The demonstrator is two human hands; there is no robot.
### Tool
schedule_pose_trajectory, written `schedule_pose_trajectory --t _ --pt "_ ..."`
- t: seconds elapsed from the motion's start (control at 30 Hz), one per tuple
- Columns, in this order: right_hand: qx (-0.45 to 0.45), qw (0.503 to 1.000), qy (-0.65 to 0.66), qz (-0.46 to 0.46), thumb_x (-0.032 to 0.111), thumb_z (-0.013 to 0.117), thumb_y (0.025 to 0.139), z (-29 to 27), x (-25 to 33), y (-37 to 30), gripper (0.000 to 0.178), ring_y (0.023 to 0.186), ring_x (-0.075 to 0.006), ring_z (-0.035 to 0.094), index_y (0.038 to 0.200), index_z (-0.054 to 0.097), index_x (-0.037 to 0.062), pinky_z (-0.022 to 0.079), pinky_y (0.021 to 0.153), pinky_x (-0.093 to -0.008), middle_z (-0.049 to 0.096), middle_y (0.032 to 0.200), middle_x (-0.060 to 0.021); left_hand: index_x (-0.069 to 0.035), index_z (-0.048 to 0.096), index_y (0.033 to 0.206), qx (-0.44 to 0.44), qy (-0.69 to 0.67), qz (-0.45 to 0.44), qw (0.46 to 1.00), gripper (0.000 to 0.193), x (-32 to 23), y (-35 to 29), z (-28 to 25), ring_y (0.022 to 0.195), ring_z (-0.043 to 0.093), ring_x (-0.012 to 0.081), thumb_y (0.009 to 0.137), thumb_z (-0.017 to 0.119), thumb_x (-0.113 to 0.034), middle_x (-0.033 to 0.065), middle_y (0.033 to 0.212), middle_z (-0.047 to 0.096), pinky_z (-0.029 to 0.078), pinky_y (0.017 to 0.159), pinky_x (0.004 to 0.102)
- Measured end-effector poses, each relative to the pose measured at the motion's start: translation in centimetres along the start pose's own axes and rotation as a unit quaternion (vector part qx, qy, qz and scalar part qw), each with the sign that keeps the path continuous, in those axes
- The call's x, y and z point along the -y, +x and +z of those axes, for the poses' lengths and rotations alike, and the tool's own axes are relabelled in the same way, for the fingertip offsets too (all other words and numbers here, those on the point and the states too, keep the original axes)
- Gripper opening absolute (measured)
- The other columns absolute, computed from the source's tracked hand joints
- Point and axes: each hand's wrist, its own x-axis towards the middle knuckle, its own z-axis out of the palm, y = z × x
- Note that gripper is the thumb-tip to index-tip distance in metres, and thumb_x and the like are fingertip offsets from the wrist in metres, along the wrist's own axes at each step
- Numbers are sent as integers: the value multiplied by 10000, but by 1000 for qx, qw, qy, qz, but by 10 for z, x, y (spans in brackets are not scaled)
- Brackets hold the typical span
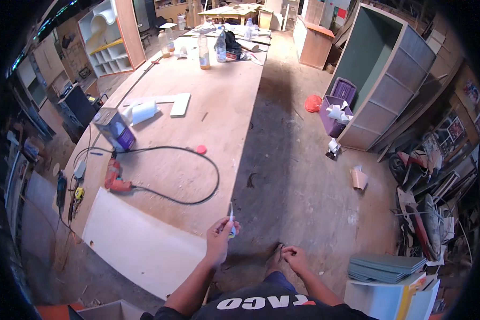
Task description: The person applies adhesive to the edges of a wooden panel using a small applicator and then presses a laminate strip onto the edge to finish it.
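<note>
At the far left of the pale wooden worktop (218,106), a slim dark teal power tool (61,190) lies near a small yellow-and-black object (79,194). To their right, a red corded drill (115,177) lies on its side, and its black cable (217,173) sweeps in a wide loop across the wood. Behind the drill stands a boxy purple-and-grey metal can (114,129); just past it a white roll (143,112) lies beside a flat white L-shaped panel (180,105). A large white curved sheet (138,240) covers the near end, and a round red lid (201,150) sits close to the loop. At the worktop's near right edge, the left hand (217,239) pinches a small white bottle with a thin pointed nozzle (232,230) between thumb and fingers, holding it upright with the nozzle pointing up. Further right, the right hand (294,257) hangs low near the person's leg, its fingers curled in toward the thumb; whether they hold anything I cannot tell. Beyond it, at lower right, is a stack of grey-green flat boards (384,266), and farther back stands a purple plastic basket (332,124) with crumpled white material inside.
</note>
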Motion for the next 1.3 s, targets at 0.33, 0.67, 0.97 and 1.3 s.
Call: schedule_pose_trajectory --t 0.33,0.67,0.97,1.3 --pt "-86 991 -98 -29 67 723 830 -217 -3 176 142 660 -138 622 947 761 -3 509 648 -294 670 717 -55 -18 651 1201 -84 -27 -1 996 244 8 170 132 875 697 178 1051 619 -207 74 971 702 595 793 357" --pt "-27 982 -158 -105 94 710 828 -246 5 403 140 660 -194 642 928 765 12 522 665 -338 689 725 -95 23 682 1184 -95 31 67 993 276 -17 369 186 814 674 146 1050 643 -215 56 914 690 555 725 295" --pt "82 891 -347 282 261 635 877 -332 -96 558 268 869 -379 721 936 789 50 545 844 -507 744 888 -203 17 681 1188 -175 63 159 970 262 -79 624 213 839 682 141 1069 600 -202 70 941 712 563 748 292" --pt "108 925 -363 33 258 617 902 -363 48 931 297 900 -381 726 864 776 10 537 822 -498 737 846 -240 -23 609 1194 -517 105 359 770 225 -129 758 108 933 629 118 1109 522 -212 59 1001 679 503 860 281"
